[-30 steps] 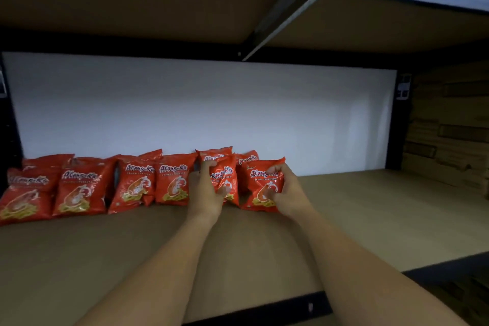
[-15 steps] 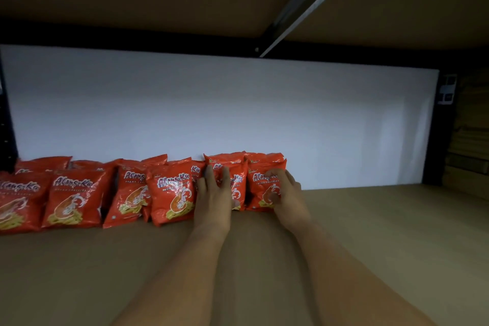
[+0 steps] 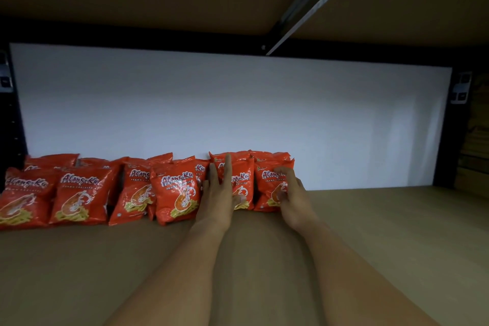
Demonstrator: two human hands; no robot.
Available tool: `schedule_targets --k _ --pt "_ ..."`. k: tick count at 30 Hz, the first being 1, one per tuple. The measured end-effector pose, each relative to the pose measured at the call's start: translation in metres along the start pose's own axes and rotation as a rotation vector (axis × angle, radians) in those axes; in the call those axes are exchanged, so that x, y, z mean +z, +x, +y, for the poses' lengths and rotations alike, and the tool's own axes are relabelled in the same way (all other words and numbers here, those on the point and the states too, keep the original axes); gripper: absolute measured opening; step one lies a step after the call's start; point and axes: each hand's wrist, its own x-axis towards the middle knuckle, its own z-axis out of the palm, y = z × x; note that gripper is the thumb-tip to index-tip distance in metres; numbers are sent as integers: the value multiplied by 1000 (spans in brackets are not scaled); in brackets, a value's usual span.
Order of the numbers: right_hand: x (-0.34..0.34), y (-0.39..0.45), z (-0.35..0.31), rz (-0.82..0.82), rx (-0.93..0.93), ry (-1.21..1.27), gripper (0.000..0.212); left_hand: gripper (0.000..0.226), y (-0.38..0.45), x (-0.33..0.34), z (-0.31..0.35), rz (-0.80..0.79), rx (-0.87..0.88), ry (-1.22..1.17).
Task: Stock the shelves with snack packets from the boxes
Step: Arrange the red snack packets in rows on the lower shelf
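Along the far edge of the shelf, against the white back panel, stands a row of red snack packets. Each is glossy red foil w/ white "Alang-Ku" script, "prawn crackers" in small print below, and a prawn drawn over yellow sticks. Tops are crimped; most lean back a bit.

Front row, left to right, approx. 6 packets: packet 1 at the left edge, partly cut off; packet 2 just beside it; packet 3; packet 4, nearest of the lot and overlapping packet 3; packet 5; packet 6 at the right end. Behind them more red tops show, at least 4; exact count can't be told since fronts hide them.

Left hand lies flat on packet 5, fingers straight and spread, pressing its face; thumb sits near the lower edge. Right hand touches packet 6 from the right, fingers bent loosely over its front; whether it grips or only steadies can't be told.

Right of packet 6 is bare wood shelf. Overhead, the underside of the next shelf w/ a metal brace running diagonally. Dark uprights frame both sides.
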Motion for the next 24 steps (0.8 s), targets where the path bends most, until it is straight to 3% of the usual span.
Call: schedule_targets --k 8,17,24 --pt "0 -1 2 -2 16 47 57 69 3 1 -1 223 -2 -301" --pt "-2 -1 0 -34 31 35 57 45 12 5 -4 267 -9 -217" --pt "-1 -2 -1 -38 28 8 56 46 12 6 -4 273 8 -251"
